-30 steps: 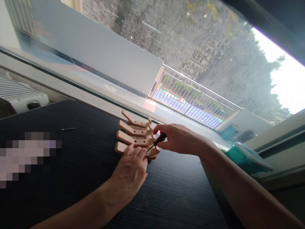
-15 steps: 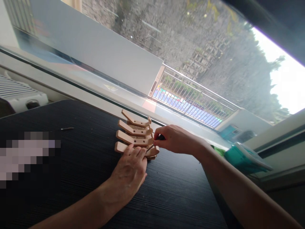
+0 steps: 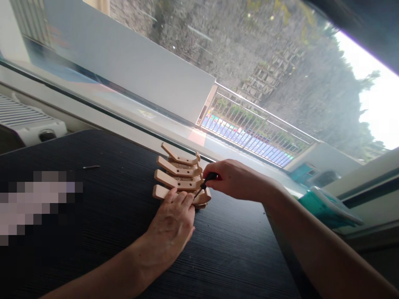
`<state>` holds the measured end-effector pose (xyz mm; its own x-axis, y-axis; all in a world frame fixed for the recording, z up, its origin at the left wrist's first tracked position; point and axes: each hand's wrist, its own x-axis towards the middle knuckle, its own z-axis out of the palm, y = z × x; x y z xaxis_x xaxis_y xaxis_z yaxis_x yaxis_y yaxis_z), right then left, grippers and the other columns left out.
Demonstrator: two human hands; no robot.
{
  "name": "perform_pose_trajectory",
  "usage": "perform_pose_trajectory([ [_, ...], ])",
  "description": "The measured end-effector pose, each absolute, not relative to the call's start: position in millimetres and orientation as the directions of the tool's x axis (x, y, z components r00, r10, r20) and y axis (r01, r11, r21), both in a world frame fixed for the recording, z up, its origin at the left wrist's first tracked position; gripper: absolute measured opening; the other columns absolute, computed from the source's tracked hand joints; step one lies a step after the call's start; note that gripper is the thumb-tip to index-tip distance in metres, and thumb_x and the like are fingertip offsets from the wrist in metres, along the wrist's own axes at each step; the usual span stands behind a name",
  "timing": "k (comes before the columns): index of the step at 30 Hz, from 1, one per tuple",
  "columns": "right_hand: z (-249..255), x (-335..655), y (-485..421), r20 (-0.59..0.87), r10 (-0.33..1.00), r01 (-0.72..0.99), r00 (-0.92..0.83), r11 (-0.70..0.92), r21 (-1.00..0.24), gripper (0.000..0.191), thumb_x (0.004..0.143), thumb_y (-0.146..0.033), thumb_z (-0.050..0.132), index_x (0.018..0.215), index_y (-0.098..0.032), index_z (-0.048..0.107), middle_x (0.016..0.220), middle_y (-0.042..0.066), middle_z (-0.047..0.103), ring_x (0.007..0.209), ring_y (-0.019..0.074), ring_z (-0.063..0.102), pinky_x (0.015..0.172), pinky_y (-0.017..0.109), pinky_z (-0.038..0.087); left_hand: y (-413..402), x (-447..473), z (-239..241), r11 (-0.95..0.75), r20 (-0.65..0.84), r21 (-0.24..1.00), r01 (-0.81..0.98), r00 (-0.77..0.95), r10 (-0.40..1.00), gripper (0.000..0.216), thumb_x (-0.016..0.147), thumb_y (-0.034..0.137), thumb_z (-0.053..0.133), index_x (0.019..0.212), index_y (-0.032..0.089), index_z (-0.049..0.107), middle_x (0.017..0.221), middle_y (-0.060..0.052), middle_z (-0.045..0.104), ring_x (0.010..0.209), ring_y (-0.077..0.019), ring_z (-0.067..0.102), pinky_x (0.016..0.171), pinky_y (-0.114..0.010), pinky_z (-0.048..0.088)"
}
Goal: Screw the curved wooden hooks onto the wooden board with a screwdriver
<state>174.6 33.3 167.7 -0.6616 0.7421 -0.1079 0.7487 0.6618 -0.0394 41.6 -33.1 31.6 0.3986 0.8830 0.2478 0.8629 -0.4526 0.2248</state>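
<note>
A light wooden rack with several slanted hook arms [image 3: 176,172] lies on the black table [image 3: 102,220] near its far edge. My left hand [image 3: 173,224] rests flat on the table, fingertips pressing the rack's nearest arm, fingers stretched out. My right hand [image 3: 232,179] is closed around a small black-handled screwdriver [image 3: 206,181]. The screwdriver's thin tip points down-left into the rack's right end, just beyond my left fingertips.
A small loose screw or pin [image 3: 91,167] lies on the table at the left. A white ribbed appliance [image 3: 29,124] stands beyond the table's left corner. A teal and white object [image 3: 327,207] sits off the table's right side, below the window.
My right hand has twisted the screwdriver slightly at the rack; the handle shows more than half a second ago. My left hand stays on the rack. The view has shifted a little.
</note>
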Motion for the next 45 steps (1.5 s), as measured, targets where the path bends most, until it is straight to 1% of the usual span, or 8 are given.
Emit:
perform_pose_trajectory([
  [7, 166.6, 174.4, 32.5, -0.131, 0.781, 0.788, -0.611, 0.616, 0.001, 0.022, 0.087, -0.033, 0.051, 0.086, -0.018, 0.067, 0.073, 0.001, 0.066, 0.060, 0.0098, 0.053, 0.056, 0.022, 0.031, -32.8, 42.0, 33.3, -0.451, 0.231, 0.241, 0.859, 0.401, 0.887, 0.036, 0.079, 0.031, 0.062, 0.109, 0.013, 0.065, 0.120, -0.012, 0.058, 0.114, -0.0288, 0.049, 0.112, -0.048, 0.022],
  [13, 168.5, 177.6, 29.8, -0.115, 0.788, 0.792, -0.605, 0.610, 0.015, 0.024, 0.080, -0.032, 0.060, 0.103, -0.027, 0.065, 0.080, -0.002, 0.069, 0.065, 0.0115, 0.056, 0.059, 0.022, 0.032, -33.0, 40.1, 31.1, -0.474, 0.288, 0.229, 0.850, 0.406, 0.867, 0.033, 0.078, 0.030, 0.063, 0.107, 0.014, 0.065, 0.116, -0.011, 0.059, 0.111, -0.0273, 0.050, 0.111, -0.047, 0.023],
  [19, 169.8, 177.7, 31.9, -0.151, 0.740, 0.751, -0.655, 0.660, -0.028, 0.018, 0.084, -0.025, 0.053, 0.092, -0.023, 0.069, 0.078, -0.001, 0.068, 0.064, 0.0102, 0.054, 0.059, 0.022, 0.032, -32.5, 40.7, 29.1, -0.475, 0.300, 0.216, 0.853, 0.405, 0.864, 0.033, 0.077, 0.031, 0.064, 0.104, 0.015, 0.065, 0.114, -0.011, 0.059, 0.109, -0.0274, 0.051, 0.111, -0.047, 0.024],
  [27, 167.6, 173.4, 32.4, -0.156, 0.776, 0.785, -0.611, 0.619, 0.007, 0.022, 0.087, -0.032, 0.050, 0.086, -0.018, 0.067, 0.074, 0.001, 0.066, 0.061, 0.0102, 0.052, 0.056, 0.022, 0.031, -32.0, 41.7, 29.6, -0.470, 0.290, 0.214, 0.856, 0.404, 0.868, 0.031, 0.078, 0.030, 0.062, 0.104, 0.014, 0.066, 0.115, -0.011, 0.059, 0.111, -0.0278, 0.050, 0.111, -0.047, 0.023],
  [30, 168.9, 174.8, 30.9, -0.154, 0.783, 0.789, -0.602, 0.613, 0.033, 0.022, 0.086, -0.034, 0.052, 0.095, -0.020, 0.067, 0.080, 0.002, 0.069, 0.065, 0.0118, 0.056, 0.058, 0.022, 0.032, -32.0, 40.6, 29.2, -0.484, 0.302, 0.210, 0.849, 0.415, 0.858, 0.033, 0.077, 0.030, 0.063, 0.106, 0.014, 0.065, 0.116, -0.011, 0.058, 0.112, -0.0279, 0.049, 0.111, -0.047, 0.023],
  [34, 172.2, 178.4, 29.6, -0.127, 0.784, 0.788, -0.608, 0.615, 0.026, 0.034, 0.081, -0.033, 0.059, 0.114, -0.028, 0.061, 0.080, -0.001, 0.070, 0.066, 0.0129, 0.057, 0.059, 0.023, 0.033, -32.8, 40.2, 31.0, -0.473, 0.276, 0.227, 0.851, 0.410, 0.870, 0.033, 0.078, 0.030, 0.063, 0.106, 0.014, 0.065, 0.116, -0.011, 0.059, 0.111, -0.0276, 0.050, 0.111, -0.047, 0.023],
  [39, 172.0, 177.5, 32.4, -0.130, 0.755, 0.761, -0.643, 0.649, 0.007, 0.019, 0.082, -0.025, 0.054, 0.093, -0.026, 0.069, 0.077, -0.002, 0.068, 0.063, 0.0103, 0.055, 0.058, 0.023, 0.031, -33.5, 40.5, 29.8, -0.470, 0.295, 0.221, 0.854, 0.401, 0.867, 0.034, 0.079, 0.029, 0.062, 0.108, 0.014, 0.065, 0.118, -0.011, 0.058, 0.112, -0.0274, 0.050, 0.111, -0.047, 0.023],
  [45, 167.3, 174.3, 38.1, -0.132, 0.756, 0.766, -0.642, 0.641, -0.051, 0.017, 0.083, -0.029, 0.054, 0.089, -0.021, 0.069, 0.075, -0.001, 0.067, 0.061, 0.0090, 0.053, 0.057, 0.021, 0.032, -28.2, 43.3, 26.6, -0.460, 0.261, 0.211, 0.862, 0.404, 0.877, 0.037, 0.075, 0.034, 0.066, 0.107, 0.015, 0.066, 0.115, -0.010, 0.059, 0.111, -0.0276, 0.051, 0.111, -0.048, 0.024],
])
